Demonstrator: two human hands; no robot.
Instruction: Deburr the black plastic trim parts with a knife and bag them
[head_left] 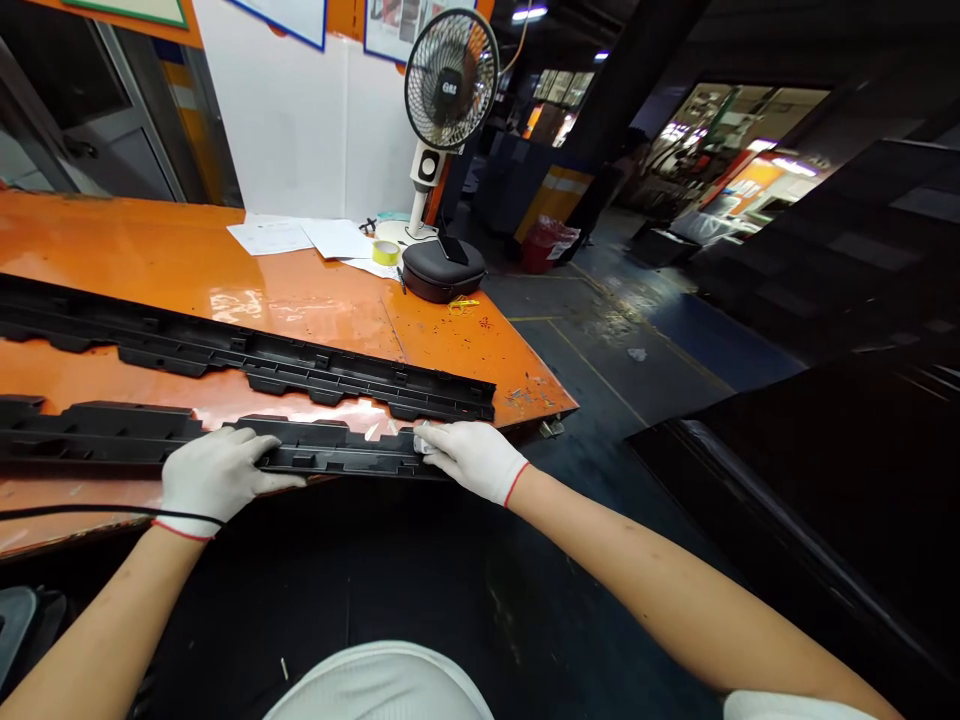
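Note:
Two long black plastic trim strips lie across the orange table (150, 260). The nearer strip (330, 455) runs along the table's front edge. My left hand (214, 475), in a white glove, rests on its middle with fingers curled over it. My right hand (469, 455), also gloved, grips the strip's right end, and something small and pale shows at its fingertips. The farther strip (300, 365) lies parallel behind, untouched.
At the table's far end stand a desk fan (448, 85), a black round case (442, 270), a roll of yellow tape (385, 252) and some papers (300, 238). A red bin (550, 243) sits on the floor beyond. Dark racks fill the right side.

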